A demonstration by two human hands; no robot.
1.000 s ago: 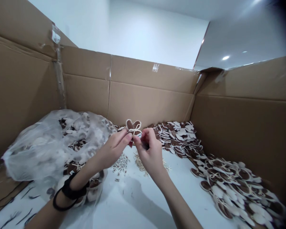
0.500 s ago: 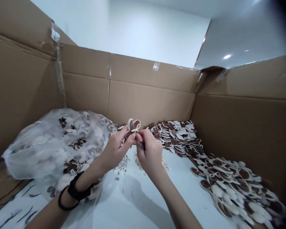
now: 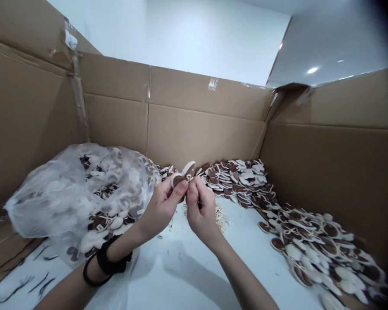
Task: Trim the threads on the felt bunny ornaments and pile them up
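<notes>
A: Where is the plush piece?
B: Raised just right of the plastic bag, above the desk, between both hands.

A: And each grip?
B: The left hand clamps the piece between thumb and fingers. The right hand pinches its edge, just beside the cream bow; I can't tell whether cord is caught there too.

A: What could go wrong?
B: A hard tug from the right, I'd say, might pull the bow loose or skew it. The piece also looks soft, so a tight left squeeze could bend it out of shape.

A: And if it slips?
B: It would probably drop right of the bag, perhaps onto the pale cord bits, scattering them. Further right of the bag lies the heap of similar pieces; a dropped one could get mixed up there. The fingers hide the piece's lower part, so a flaw there could go unnoticed.
</notes>
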